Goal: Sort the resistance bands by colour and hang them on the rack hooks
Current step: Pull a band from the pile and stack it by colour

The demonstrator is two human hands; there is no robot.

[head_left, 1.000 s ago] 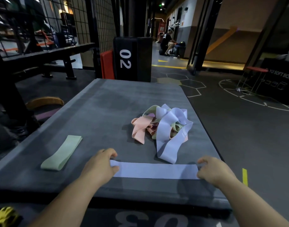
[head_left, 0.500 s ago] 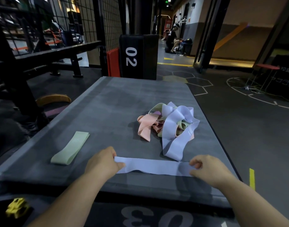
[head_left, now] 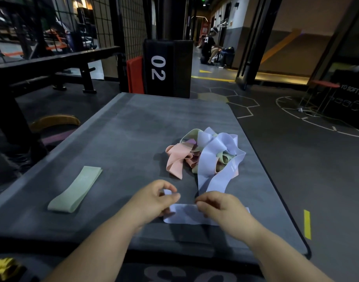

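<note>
While folded, lilac band (head_left: 187, 214) lies between left hand (head_left: 154, 198) and right hand (head_left: 221, 206).

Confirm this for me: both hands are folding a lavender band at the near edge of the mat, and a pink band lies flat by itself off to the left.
One thing is wrong: the flat band lying alone on the left is pale green, not pink. The pink band is in the tangled pile farther back. The head view shows this. The rest holds: the left hand and right hand are on a lavender band at the mat's near edge.
</note>
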